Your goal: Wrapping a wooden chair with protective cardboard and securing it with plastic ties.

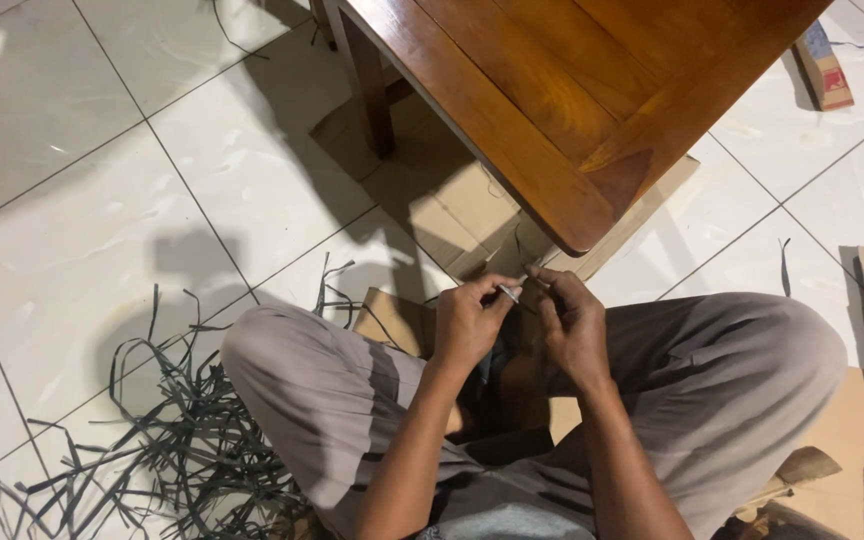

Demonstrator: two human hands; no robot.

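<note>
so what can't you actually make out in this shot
1. Head view: the small pale thing pinched between the left hand and right hand is too small to identify.
2. The right hand's fingertips are curled under, hiding their grip.
3. The wooden table is cut off by the top edge.
4. The heap of dark strips runs off the bottom edge.

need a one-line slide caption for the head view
Seated person's left hand and right hand pinch a small thin silvery piece beside a brown wooden table, dark strips on white tiles.

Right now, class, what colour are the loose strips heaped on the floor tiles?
Dark grey, almost black: the strips, clearest in the head view.
</note>
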